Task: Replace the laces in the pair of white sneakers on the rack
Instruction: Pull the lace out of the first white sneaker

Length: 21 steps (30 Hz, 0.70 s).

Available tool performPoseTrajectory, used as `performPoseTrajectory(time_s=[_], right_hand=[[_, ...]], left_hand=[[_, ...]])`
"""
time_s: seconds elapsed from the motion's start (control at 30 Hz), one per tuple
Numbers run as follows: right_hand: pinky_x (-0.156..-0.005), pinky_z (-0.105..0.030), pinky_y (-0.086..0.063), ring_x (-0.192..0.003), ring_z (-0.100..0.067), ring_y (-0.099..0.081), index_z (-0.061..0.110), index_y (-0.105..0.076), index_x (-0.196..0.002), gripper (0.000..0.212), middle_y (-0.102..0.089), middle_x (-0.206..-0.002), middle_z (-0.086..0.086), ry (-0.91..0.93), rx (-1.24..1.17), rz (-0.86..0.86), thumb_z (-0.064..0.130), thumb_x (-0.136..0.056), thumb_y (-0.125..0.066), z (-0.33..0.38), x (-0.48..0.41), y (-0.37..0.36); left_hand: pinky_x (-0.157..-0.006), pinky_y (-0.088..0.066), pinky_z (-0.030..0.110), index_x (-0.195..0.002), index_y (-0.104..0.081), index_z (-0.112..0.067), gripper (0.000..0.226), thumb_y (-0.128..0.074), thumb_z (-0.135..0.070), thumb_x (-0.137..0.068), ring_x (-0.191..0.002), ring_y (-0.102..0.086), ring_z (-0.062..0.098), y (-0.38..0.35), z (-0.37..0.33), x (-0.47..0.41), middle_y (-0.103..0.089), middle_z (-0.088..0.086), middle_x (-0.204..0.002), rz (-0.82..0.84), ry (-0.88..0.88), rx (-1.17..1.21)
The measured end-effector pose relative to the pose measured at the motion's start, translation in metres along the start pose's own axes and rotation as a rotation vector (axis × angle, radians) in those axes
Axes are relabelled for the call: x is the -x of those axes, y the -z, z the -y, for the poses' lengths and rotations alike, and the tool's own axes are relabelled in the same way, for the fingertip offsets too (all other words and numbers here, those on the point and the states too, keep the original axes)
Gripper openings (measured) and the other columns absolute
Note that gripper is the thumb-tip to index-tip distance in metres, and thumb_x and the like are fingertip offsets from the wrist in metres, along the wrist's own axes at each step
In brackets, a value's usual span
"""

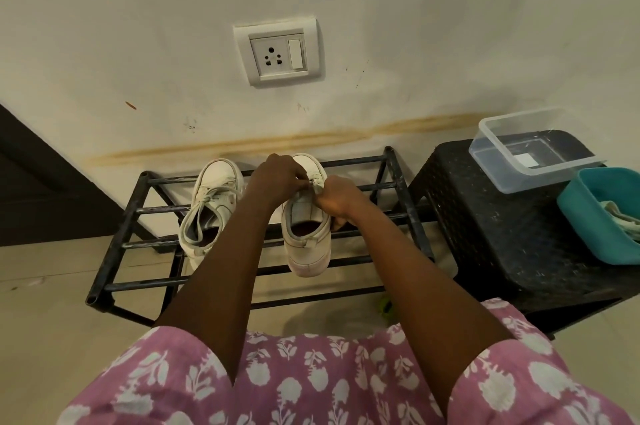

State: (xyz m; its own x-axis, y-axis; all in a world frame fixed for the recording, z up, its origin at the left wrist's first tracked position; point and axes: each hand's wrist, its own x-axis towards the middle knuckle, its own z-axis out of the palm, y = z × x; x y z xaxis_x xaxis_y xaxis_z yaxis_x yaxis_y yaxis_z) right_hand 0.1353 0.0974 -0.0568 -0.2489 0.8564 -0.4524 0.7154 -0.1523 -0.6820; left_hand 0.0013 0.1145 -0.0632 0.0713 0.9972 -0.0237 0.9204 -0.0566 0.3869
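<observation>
Pink floral-print garment [311,386] fills the bottom edge, with both bare forearms reaching forward from it. Left hand [280,179] and right hand [334,199] meet over the right sneaker [306,237], fingers curled, each pinching the lace [317,183] at the eyelets near the toe. That sneaker stands on the black rack [393,182], heel toward the camera. The left sneaker [211,206] stands just beside it on the same bars, laced, loops slack. A black stool [485,237] right of the rack carries a clear container [498,168] and a teal container [585,217] with pale material inside, kind undetermined. Wall socket [278,54] above.
</observation>
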Motion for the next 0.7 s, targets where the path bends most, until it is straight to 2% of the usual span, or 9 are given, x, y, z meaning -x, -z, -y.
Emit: performPoseTrajectory(time_s=[0.07, 0.17, 0.23, 0.37, 0.4, 0.47, 0.57, 0.6, 0.7], right_hand=[[-0.071, -0.045, -0.059, -0.086, -0.04, -0.067, -0.004, -0.05, -0.121, 0.031, -0.059, -0.111, -0.025, -0.007, -0.007, -0.002, 0.011, -0.095, -0.046, 0.0, -0.001, 0.0], [-0.069, -0.045, -0.059, -0.086, -0.04, -0.067, -0.004, -0.049, -0.122, 0.032, -0.059, -0.111, -0.025, -0.017, -0.026, -0.002, 0.012, -0.094, -0.048, 0.0, -0.001, 0.0], [-0.069, -0.044, -0.059, -0.085, -0.04, -0.067, -0.004, -0.049, -0.122, 0.033, -0.06, -0.11, -0.024, -0.019, -0.036, 0.0, 0.013, -0.093, -0.049, 0.0, -0.001, 0.0], [-0.052, -0.033, -0.056, -0.083, -0.037, -0.067, -0.004, -0.05, -0.121, 0.029, -0.06, -0.108, -0.024, -0.013, -0.003, -0.016, 0.011, -0.096, -0.044, 0.0, -0.001, -0.002], [-0.049, -0.03, -0.054, -0.083, -0.036, -0.067, -0.004, -0.05, -0.121, 0.029, -0.06, -0.109, -0.023, -0.007, 0.019, -0.024, 0.011, -0.097, -0.042, 0.0, -0.001, -0.003], [-0.052, -0.03, -0.053, -0.085, -0.036, -0.066, -0.004, -0.048, -0.122, 0.029, -0.06, -0.11, -0.023, -0.003, 0.052, -0.032, 0.01, -0.098, -0.039, 0.0, -0.001, -0.005], [-0.072, -0.037, -0.057, -0.093, -0.035, -0.065, -0.004, -0.048, -0.123, 0.03, -0.059, -0.113, -0.023, 0.004, 0.067, -0.045, 0.01, -0.098, -0.039, 0.002, 0.0, -0.006], [-0.074, -0.039, -0.057, -0.093, -0.036, -0.065, -0.004, -0.049, -0.122, 0.029, -0.059, -0.113, -0.023, 0.003, 0.074, -0.05, 0.01, -0.098, -0.04, 0.002, 0.001, -0.007], [-0.059, -0.035, -0.056, -0.088, -0.037, -0.066, -0.006, -0.05, -0.12, 0.028, -0.058, -0.112, -0.024, -0.003, 0.102, -0.06, 0.007, -0.097, -0.04, 0.003, 0.001, -0.007]], left_hand=[[-0.089, -0.049, 0.041, -0.102, -0.074, -0.01, 0.024, -0.067, -0.024, -0.084, -0.103, -0.06, 0.026, 0.0, -0.002, -0.001, -0.069, 0.012, -0.108, 0.046, -0.008, -0.041], [-0.085, -0.05, 0.038, -0.101, -0.074, -0.012, 0.024, -0.066, -0.027, -0.083, -0.1, -0.061, 0.028, -0.001, -0.007, -0.001, -0.068, 0.013, -0.105, 0.07, 0.004, -0.086], [-0.085, -0.049, 0.037, -0.109, -0.071, -0.012, 0.029, -0.063, -0.027, -0.085, -0.102, -0.059, 0.028, -0.004, -0.011, -0.001, -0.065, 0.013, -0.11, 0.07, 0.024, -0.146], [-0.08, -0.046, 0.034, -0.108, -0.068, -0.007, 0.029, -0.059, -0.024, -0.086, -0.105, -0.058, 0.031, -0.009, -0.014, 0.0, -0.063, 0.014, -0.111, 0.017, 0.041, -0.165], [-0.083, -0.047, 0.034, -0.106, -0.07, -0.007, 0.028, -0.06, -0.023, -0.085, -0.107, -0.057, 0.029, -0.009, -0.013, 0.0, -0.064, 0.013, -0.113, 0.005, 0.039, -0.138], [-0.092, -0.046, 0.037, -0.103, -0.072, -0.005, 0.026, -0.061, -0.021, -0.085, -0.11, -0.056, 0.026, -0.008, -0.01, -0.001, -0.066, 0.011, -0.116, -0.005, 0.025, -0.083], [-0.095, -0.043, 0.038, -0.102, -0.072, -0.003, 0.026, -0.064, -0.017, -0.082, -0.111, -0.058, 0.025, -0.008, -0.006, -0.001, -0.069, 0.009, -0.113, -0.04, 0.005, -0.02], [-0.094, -0.044, 0.038, -0.102, -0.072, -0.003, 0.025, -0.064, -0.015, -0.081, -0.11, -0.059, 0.025, -0.007, -0.004, 0.0, -0.069, 0.009, -0.112, -0.072, 0.011, 0.006], [-0.091, -0.045, 0.033, -0.097, -0.073, 0.001, 0.023, -0.063, -0.008, -0.078, -0.105, -0.063, 0.025, -0.003, 0.001, 0.001, -0.071, 0.012, -0.107, -0.241, 0.066, 0.109]])
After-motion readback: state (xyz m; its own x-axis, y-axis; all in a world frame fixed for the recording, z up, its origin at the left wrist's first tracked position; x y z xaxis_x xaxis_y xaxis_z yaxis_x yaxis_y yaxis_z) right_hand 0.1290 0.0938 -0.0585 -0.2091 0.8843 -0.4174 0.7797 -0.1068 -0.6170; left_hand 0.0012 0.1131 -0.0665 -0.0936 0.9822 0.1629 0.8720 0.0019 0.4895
